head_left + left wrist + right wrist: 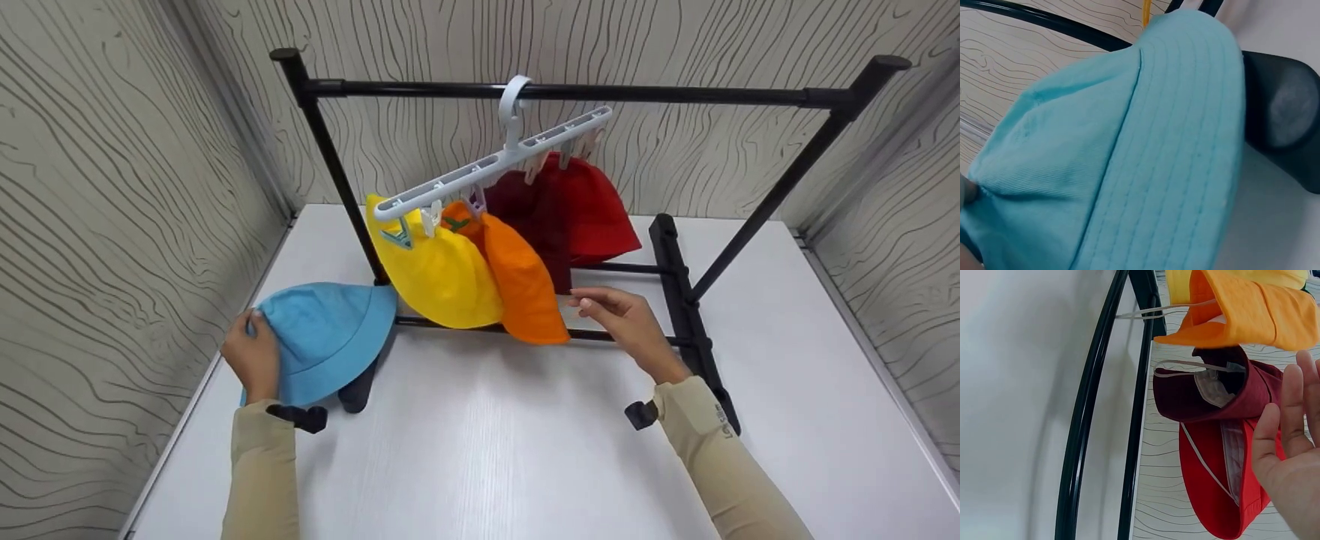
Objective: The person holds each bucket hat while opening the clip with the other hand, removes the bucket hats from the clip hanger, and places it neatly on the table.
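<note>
My left hand [253, 354] pinches the crown of a light blue bucket hat [322, 330], its brim turned toward the rack; the left wrist view shows the stitched brim [1168, 140] up close. My right hand [626, 326] is held out beside the hanging hats, fingers slightly bent, with nothing in it. A white clip hanger [495, 161] carries a yellow hat [442, 277], an orange hat [525, 285], a maroon hat [536, 217] and a red hat [600, 210]. Pale clips [431, 219] grip their crowns. White straps [1185, 370] show inside the maroon hat in the right wrist view.
A black rack stands on the white table [480, 450], its top bar [660, 94] bearing the hanger. Low black rails [600, 334] and a right foot [694, 322] run along the table. Wood-patterned panels [97, 225] enclose the back and sides.
</note>
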Action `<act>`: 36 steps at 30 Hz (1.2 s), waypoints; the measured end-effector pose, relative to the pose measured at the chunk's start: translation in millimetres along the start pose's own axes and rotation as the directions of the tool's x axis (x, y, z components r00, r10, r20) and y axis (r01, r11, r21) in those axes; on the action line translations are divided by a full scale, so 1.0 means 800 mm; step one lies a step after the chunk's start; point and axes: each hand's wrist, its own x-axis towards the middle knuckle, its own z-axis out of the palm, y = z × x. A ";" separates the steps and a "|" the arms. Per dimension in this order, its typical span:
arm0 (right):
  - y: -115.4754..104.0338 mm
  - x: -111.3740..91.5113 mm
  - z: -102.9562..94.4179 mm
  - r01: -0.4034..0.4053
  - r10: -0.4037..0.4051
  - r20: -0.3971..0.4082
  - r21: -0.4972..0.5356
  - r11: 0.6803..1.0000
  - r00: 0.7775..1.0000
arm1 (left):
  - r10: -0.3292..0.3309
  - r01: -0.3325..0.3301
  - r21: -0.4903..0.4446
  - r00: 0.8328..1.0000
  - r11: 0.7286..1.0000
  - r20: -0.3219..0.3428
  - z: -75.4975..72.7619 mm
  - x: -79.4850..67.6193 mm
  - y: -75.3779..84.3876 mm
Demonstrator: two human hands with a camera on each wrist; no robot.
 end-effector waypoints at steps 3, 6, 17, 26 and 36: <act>0.001 0.000 -0.001 0.018 -0.018 0.003 0.001 1.000 1.000 | -0.003 0.003 -0.005 1.000 1.000 -0.021 -0.001 -0.001 -0.004; 0.001 -0.001 -0.003 0.037 -0.037 0.004 -0.017 0.999 0.999 | -0.015 0.015 -0.003 0.999 1.000 -0.032 -0.002 -0.002 -0.007; 0.004 -0.004 -0.004 0.031 -0.030 -0.015 0.031 0.999 0.999 | -0.080 0.080 -0.024 0.996 0.997 -0.029 -0.005 -0.005 -0.018; 0.009 -0.004 -0.008 0.033 -0.033 -0.005 0.012 0.999 0.999 | -0.113 0.113 -0.002 0.993 0.994 -0.033 -0.009 -0.006 -0.033; 0.009 -0.009 -0.006 -0.011 0.010 -0.017 -0.003 1.000 1.000 | -0.126 0.127 0.010 0.991 0.992 -0.037 -0.014 -0.011 -0.048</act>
